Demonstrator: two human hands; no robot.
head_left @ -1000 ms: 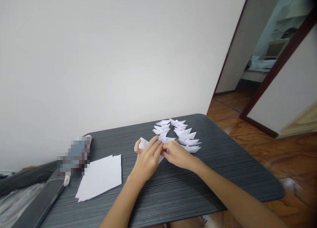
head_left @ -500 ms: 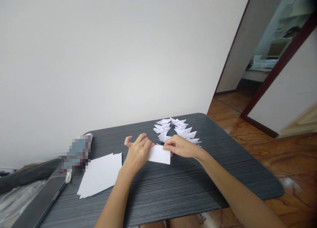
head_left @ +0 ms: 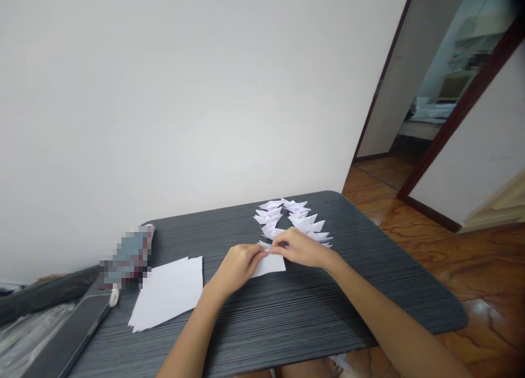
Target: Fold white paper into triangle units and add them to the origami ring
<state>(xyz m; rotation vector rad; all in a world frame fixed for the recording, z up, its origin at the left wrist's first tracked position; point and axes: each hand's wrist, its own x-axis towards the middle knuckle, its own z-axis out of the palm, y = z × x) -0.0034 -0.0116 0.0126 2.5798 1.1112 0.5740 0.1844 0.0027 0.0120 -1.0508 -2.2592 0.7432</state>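
Observation:
A small folded sheet of white paper [head_left: 269, 265] is held above the middle of the dark table. My left hand [head_left: 240, 266] pinches its upper edge from the left, fingers closed. From the right, my right hand [head_left: 298, 246] pinches the same edge, and the fingertips of both hands nearly meet there. Just beyond the hands, several folded white paper boats [head_left: 305, 221] lie in two rows, the nearest ones partly hidden by my right hand. To the left of my left arm lies a fanned stack of white paper sheets [head_left: 170, 290].
The dark wood-grain table [head_left: 295, 323] has a rounded right end and stands against a white wall [head_left: 184, 104]. A blurred-out item with a red edge [head_left: 130, 256] lies at the table's left end. A doorway opens at the right, over a brown patterned floor [head_left: 381, 197].
My left hand has shifted right and its raised fingers have curled in. Both hands now pinch close together at the paper's upper edge. The view has tilted slightly.

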